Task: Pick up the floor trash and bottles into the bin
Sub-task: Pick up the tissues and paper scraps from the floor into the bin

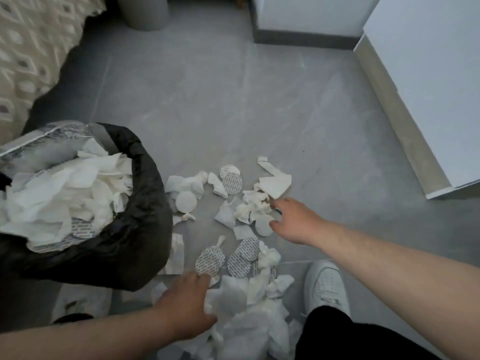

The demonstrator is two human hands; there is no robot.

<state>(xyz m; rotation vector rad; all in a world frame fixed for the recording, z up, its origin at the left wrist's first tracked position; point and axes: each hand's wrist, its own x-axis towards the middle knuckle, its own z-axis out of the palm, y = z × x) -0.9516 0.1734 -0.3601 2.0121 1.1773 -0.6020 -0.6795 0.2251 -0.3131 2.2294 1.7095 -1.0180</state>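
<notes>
We list 1 bin lined with a black plastic bag [124, 245] at 9 o'clock, heaped with white tissue. Crumpled white tissues [249, 209] and round printed foil seals [232, 183] lie on the grey tiled floor [233, 100] just beside it, from centre to 6 o'clock. The left hand [187, 307], at 7 o'clock, rests on this litter with fingers apart and grips nothing; the right hand [293, 219], at 4 o'clock, has finger and thumb apart around 1 plain white paper disc [263, 227].
</notes>
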